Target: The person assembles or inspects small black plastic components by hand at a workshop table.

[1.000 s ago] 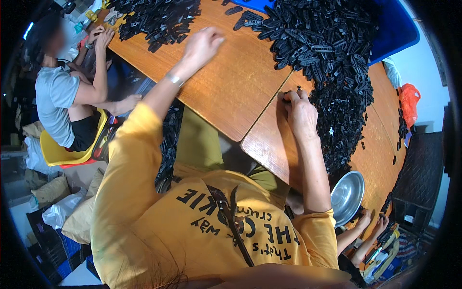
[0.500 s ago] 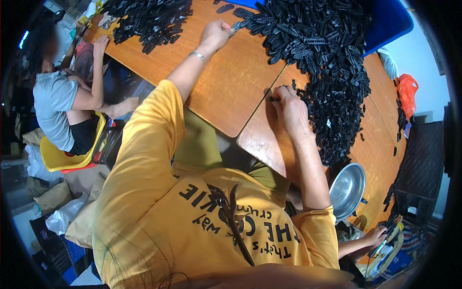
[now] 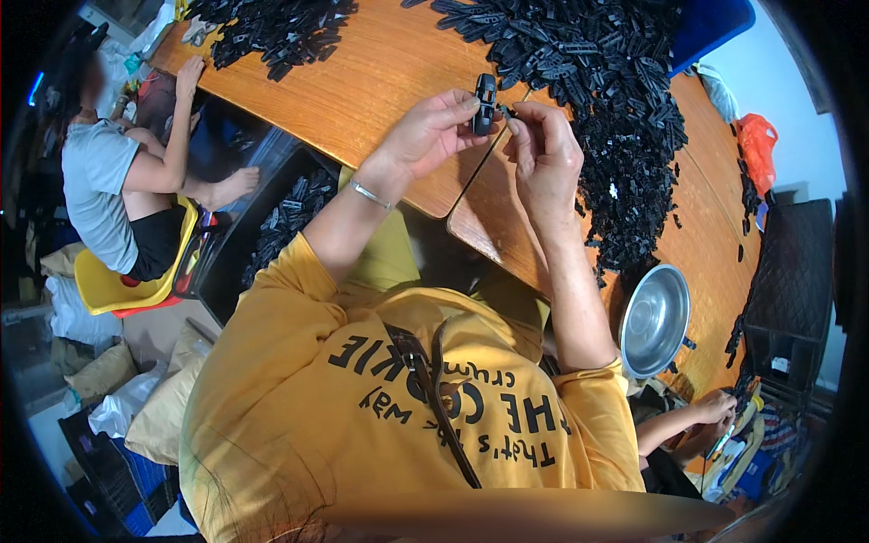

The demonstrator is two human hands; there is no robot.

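Between the thumb and fingers of my left hand (image 3: 433, 134) is a long black plastic part (image 3: 484, 104) with openings along it, held upright over the table. Close on its right, my right hand (image 3: 548, 149) pinches a small black piece (image 3: 505, 111), mostly covered by the fingertips; whether the two pieces touch I cannot tell. Beyond the hands spreads a big heap of long black parts (image 3: 570, 50). Nearer, to the right of my right hand, lies a pile of much smaller black pieces (image 3: 625, 195).
A metal bowl (image 3: 655, 321) stands at the right. A blue bin (image 3: 715, 32) and red bag (image 3: 756, 152) sit farther back. Another heap (image 3: 281, 36) lies far left; a dark crate (image 3: 290, 213) holds similar parts. One person (image 3: 113, 195) sits left; another's hands (image 3: 711, 412) work lower right.
My left hand has come back from the large heap with a long black part. My right hand has lifted from the small pieces, and both hands are now close together.
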